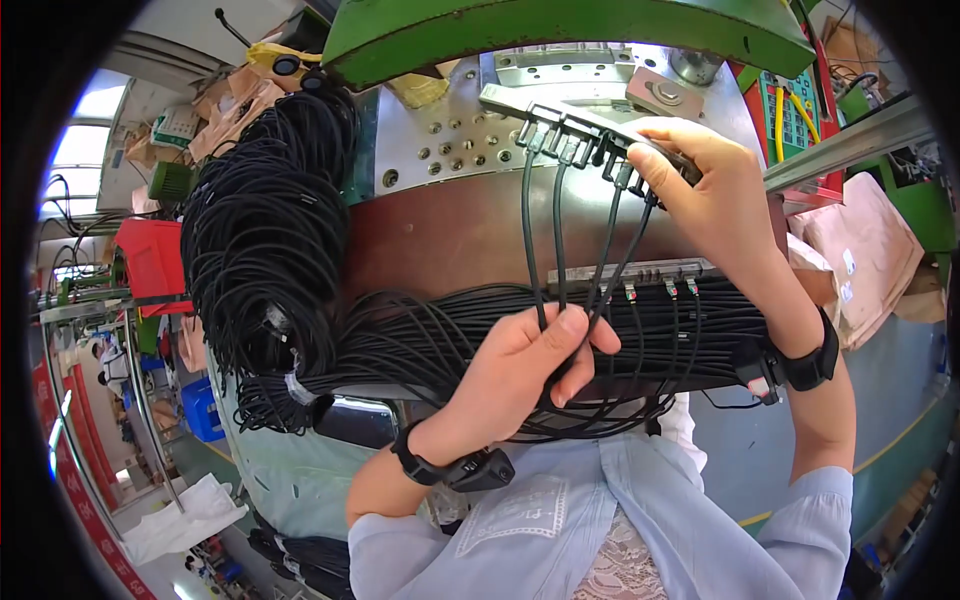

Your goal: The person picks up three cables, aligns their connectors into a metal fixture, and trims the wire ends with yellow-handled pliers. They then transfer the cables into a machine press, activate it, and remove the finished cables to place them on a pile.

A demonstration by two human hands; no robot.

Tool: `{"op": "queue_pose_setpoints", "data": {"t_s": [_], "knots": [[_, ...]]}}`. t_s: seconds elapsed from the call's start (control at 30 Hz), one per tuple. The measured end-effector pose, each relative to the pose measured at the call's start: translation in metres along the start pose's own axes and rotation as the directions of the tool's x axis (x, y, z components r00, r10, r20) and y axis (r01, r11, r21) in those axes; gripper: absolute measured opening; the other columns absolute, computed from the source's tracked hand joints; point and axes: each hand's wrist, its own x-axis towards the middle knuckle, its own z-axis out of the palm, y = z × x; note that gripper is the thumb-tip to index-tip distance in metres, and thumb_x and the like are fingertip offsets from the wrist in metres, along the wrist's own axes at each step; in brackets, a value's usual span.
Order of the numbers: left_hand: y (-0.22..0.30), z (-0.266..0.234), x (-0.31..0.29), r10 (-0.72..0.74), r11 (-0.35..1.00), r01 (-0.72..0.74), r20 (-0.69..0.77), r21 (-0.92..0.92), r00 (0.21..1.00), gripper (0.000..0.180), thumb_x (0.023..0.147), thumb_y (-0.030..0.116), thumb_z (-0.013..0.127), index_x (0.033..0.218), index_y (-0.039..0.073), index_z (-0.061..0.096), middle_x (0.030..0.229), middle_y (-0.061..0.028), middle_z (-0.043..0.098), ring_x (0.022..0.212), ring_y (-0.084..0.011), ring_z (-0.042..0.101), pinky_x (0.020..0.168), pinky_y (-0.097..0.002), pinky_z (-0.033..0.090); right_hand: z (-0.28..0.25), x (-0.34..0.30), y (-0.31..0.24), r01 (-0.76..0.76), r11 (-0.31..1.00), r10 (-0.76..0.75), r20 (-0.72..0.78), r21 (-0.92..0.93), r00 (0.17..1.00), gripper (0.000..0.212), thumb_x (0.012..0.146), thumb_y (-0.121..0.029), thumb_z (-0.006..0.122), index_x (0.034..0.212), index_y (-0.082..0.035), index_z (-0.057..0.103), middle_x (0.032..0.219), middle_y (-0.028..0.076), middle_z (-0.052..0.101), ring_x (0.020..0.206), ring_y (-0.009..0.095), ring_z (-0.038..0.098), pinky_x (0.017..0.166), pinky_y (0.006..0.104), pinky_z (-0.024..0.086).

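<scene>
My right hand grips the right end of a long, narrow metal bar with a row of black moulded pieces along it. From these pieces several black cables hang down toward me. My left hand is closed around the same cables lower down, thumb on top, gathering them in one bunch. Behind the left hand lies a thick layer of black cables. To its right, a metal strip holds a few cable ends with small connectors.
A large heap of coiled black cables stands at the left. Beyond my hands is a metal machine plate with holes, under a green machine beam. A phone lies near my left forearm; a red bin stands far left.
</scene>
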Motion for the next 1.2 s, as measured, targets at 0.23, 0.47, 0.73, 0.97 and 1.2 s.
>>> {"op": "queue_pose_setpoints", "data": {"t_s": [0.23,0.47,0.73,0.97,1.2], "knots": [[-0.006,-0.001,-0.03,-0.053,0.997,0.055,-0.045,0.049,0.998,0.034,0.099,0.027,0.038,0.087,0.001,0.057,0.058,-0.0006,0.048,0.05,-0.0069,0.039,0.049,-0.0206,0.033,0.007,-0.01,-0.017,0.059,0.996,-0.062,0.054,0.069,0.997,0.028,0.084,-0.019,0.064,0.1,0.004,0.064,0.083,0.013,0.068,0.073,0.016,0.063,0.067,0.0268,0.048],[0.085,-0.106,-0.174,0.742,0.437,-0.77,-0.296,-0.466,0.601,0.023,0.097,0.024,0.042,0.082,0.008,0.048,0.059,0.0035,0.033,0.049,-0.0089,0.03,0.045,-0.0278,0.027,0.007,0.001,0.049,0.192,0.981,-0.188,0.154,-0.013,0.97,0.025,0.083,-0.018,0.064,0.099,0.001,0.063,0.087,0.013,0.066,0.082,0.024,0.064,0.073,0.0305,0.048],[0.111,-0.281,-0.215,0.871,0.42,0.473,-0.491,0.774,0.031,0.034,0.096,0.031,0.047,0.1,0.002,0.062,0.074,-0.0053,0.063,0.062,-0.0139,0.057,0.056,-0.0253,0.043,-0.003,-0.047,0.027,0.385,0.913,-0.356,0.198,-0.134,0.913,0.027,0.075,-0.002,0.062,0.103,-0.002,0.062,0.1,0.011,0.059,0.088,0.028,0.057,0.078,0.0349,0.046],[-0.012,-0.035,0.003,0.121,0.891,-0.149,0.093,0.429,0.988,0.05,0.098,0.033,0.038,0.128,-0.007,0.045,0.114,-0.019,0.06,0.101,-0.0241,0.061,0.091,-0.0335,0.046,0.002,-0.046,0.02,0.145,0.98,-0.182,0.324,0.133,0.928,0.026,0.078,0.001,0.058,0.103,-0.002,0.061,0.094,0.013,0.058,0.086,0.026,0.057,0.075,0.0335,0.046],[0.053,-0.02,0.102,-0.037,0.899,0.088,0.126,-0.43,0.991,0.024,0.097,0.024,0.046,0.093,0.002,0.052,0.065,0.0025,0.046,0.05,-0.0101,0.042,0.047,-0.0232,0.039,0.031,0.097,0.053,0.601,0.767,-0.636,-0.138,-0.225,0.759,0.028,0.091,-0.026,0.049,0.081,-0.003,0.062,0.072,0.012,0.06,0.064,0.021,0.055,0.057,0.0325,0.045]]}}
